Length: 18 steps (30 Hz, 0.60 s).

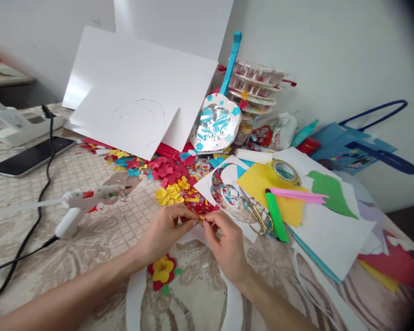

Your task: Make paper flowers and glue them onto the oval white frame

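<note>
Thumb and fingertips of my left hand (169,227) are pinched together. My right hand (226,241) pinches close against it, fingertips almost touching. Between them is a small yellow paper piece (202,219), mostly covered by the fingers, with a bit of red beside it. Below the hands lies a white paper ring (135,294), its top partly hidden by them. On the ring's left side sits a red and yellow paper flower (163,270) with small green leaves.
A white glue gun (76,202) with a black cord lies left, near a phone (31,156). Ahead are yellow paper flowers (170,195) and red ones (169,171). Scissors (258,218), a green marker (276,216), yellow tape (283,172) and paper sheets lie right. White boards (141,87) lean behind.
</note>
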### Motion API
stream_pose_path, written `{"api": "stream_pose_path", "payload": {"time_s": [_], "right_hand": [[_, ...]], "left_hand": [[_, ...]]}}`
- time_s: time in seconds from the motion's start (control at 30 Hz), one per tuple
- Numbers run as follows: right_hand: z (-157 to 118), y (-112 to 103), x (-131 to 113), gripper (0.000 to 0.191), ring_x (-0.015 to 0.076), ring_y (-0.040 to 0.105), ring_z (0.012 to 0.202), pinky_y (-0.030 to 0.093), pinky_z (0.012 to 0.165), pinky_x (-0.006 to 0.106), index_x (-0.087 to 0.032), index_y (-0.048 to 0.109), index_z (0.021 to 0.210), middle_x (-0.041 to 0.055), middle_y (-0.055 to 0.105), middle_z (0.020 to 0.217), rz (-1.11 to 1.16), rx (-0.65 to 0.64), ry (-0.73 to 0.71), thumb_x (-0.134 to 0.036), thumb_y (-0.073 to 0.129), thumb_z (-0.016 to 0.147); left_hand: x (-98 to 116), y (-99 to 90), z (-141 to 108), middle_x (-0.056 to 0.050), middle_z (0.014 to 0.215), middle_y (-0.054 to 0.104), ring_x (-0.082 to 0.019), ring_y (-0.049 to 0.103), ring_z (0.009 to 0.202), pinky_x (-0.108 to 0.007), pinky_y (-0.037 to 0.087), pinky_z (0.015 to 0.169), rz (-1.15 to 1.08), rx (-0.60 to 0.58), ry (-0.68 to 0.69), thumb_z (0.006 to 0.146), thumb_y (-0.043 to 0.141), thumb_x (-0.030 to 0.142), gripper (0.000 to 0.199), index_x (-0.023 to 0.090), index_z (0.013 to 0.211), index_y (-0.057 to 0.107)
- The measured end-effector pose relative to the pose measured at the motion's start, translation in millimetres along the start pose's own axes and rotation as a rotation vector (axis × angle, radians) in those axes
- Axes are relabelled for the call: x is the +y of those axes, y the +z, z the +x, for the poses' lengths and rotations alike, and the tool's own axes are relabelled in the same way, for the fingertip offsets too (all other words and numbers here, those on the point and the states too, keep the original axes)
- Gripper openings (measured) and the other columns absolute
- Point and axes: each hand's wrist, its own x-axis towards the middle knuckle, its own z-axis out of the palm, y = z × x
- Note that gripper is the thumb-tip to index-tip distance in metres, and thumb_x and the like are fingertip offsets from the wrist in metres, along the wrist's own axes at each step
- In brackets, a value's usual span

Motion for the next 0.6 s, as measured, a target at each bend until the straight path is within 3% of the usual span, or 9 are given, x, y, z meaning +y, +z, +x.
{"api": "stream_pose_path", "payload": {"time_s": [0.23, 0.6], "right_hand": [[-0.9, 1.9, 3.4, 0.016, 0.0176, 0.056, 0.080, 0.046, 0.071, 0.029, -0.018, 0.057, 0.090, 0.0060, 0.058, 0.085, -0.117, -0.019, -0.135, -0.007, 0.045, 0.086], [0.5, 0.4, 3.3, 0.023, 0.0207, 0.056, 0.085, 0.047, 0.075, 0.033, -0.020, 0.057, 0.088, 0.0072, 0.060, 0.087, -0.283, -0.101, -0.246, -0.003, 0.041, 0.087]], "left_hand": [[-3.3, 0.8, 2.5, -0.001, 0.075, 0.069, -0.011, 0.057, 0.066, -0.021, 0.040, 0.060, -0.007, 0.012, -0.015, 0.080, 0.058, 0.017, 0.013, 0.018, 0.078, 0.071], [-1.3, -5.5, 4.4, -0.001, 0.070, 0.066, -0.011, 0.053, 0.060, -0.021, 0.038, 0.055, 0.074, -0.020, -0.033, 0.078, 0.055, 0.018, 0.015, 0.017, 0.072, 0.069]]}}
